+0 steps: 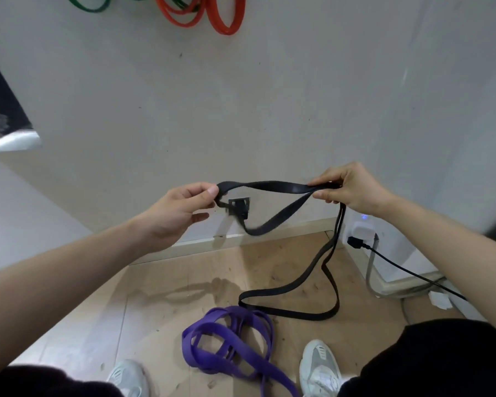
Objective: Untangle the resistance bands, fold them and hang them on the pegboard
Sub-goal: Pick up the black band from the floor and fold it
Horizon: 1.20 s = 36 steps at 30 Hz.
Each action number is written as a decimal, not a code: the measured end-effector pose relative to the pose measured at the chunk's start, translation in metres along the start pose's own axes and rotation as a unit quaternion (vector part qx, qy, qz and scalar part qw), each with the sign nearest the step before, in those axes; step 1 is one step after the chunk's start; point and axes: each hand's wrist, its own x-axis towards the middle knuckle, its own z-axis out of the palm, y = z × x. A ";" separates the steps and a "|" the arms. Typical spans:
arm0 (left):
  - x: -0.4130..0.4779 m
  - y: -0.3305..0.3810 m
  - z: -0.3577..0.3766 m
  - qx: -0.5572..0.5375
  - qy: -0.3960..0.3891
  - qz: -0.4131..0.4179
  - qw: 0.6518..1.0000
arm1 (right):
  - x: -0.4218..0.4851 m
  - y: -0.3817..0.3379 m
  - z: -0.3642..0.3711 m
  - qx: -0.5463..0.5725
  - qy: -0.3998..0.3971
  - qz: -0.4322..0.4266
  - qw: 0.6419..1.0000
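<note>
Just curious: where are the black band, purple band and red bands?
black band (281, 186), head view, flat upper stretch
purple band (226, 310), head view, top loop of floor heap
red bands (225, 30), head view, bottom of right loop

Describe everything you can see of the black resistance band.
The black band is a flat, rubbery-looking strap. The left hand and right hand each pinch it, a length stretched between them with a slack loop sagging below. From the right hand two strands hang to the wooden floor, where it lies in a loose loop beside the purple band.
</note>
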 end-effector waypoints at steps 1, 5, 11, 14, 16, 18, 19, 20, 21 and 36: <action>0.000 0.002 -0.003 -0.012 -0.003 -0.009 1.000 | 0.001 -0.001 0.002 -0.001 0.000 0.000 1.000; -0.004 0.006 -0.012 -0.090 -0.007 -0.042 0.995 | 0.004 -0.007 0.004 0.009 0.010 0.000 1.000; -0.005 -0.007 -0.018 0.072 0.069 0.008 0.995 | 0.005 -0.013 0.006 0.026 0.024 -0.002 0.999; -0.004 -0.012 -0.026 0.125 0.114 0.012 0.986 | 0.004 -0.013 0.005 0.050 0.027 0.006 0.998; -0.002 -0.014 -0.030 0.147 0.135 0.012 0.980 | 0.005 -0.014 0.005 0.055 0.028 0.008 0.998; 0.000 -0.013 -0.030 0.120 0.148 0.000 0.982 | 0.004 -0.015 0.005 0.052 0.027 0.008 0.998; 0.000 -0.012 -0.029 0.080 0.150 -0.012 0.985 | 0.004 -0.016 0.005 0.049 0.027 0.008 0.998; 0.000 -0.009 -0.028 0.029 0.145 -0.026 0.989 | 0.004 -0.016 0.005 0.046 0.027 0.009 0.999; 0.000 -0.006 -0.028 -0.022 0.136 -0.039 0.990 | 0.004 -0.016 0.005 0.043 0.027 0.011 0.999; -0.003 0.008 -0.026 -0.112 0.058 -0.058 0.990 | 0.005 -0.020 0.011 0.013 0.027 0.015 0.999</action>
